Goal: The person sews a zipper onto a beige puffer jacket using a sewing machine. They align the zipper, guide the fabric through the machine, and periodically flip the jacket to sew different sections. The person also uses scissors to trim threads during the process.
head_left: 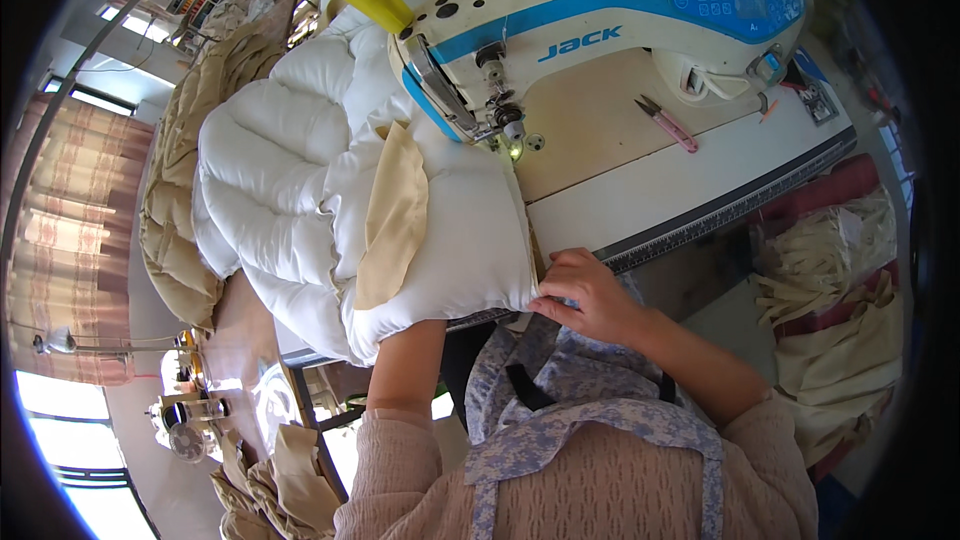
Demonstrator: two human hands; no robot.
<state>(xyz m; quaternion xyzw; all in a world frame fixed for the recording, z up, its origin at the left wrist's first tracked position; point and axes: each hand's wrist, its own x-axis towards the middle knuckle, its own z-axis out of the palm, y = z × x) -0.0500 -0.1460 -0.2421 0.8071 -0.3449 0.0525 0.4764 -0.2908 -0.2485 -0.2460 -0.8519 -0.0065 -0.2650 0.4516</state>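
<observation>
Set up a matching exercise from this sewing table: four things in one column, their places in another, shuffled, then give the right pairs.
Things:
1. white padded quilted piece
2. pink-handled thread snips
3. right hand
4. beige fabric patch

Places:
A. lying on top of the white padding
B. on the table under the arm of the white and blue sewing machine
C. gripping the near edge of the padding
D. spread left of the needle, with a corner under the presser foot

Pairs: 1-D, 2-B, 3-C, 4-A
</observation>
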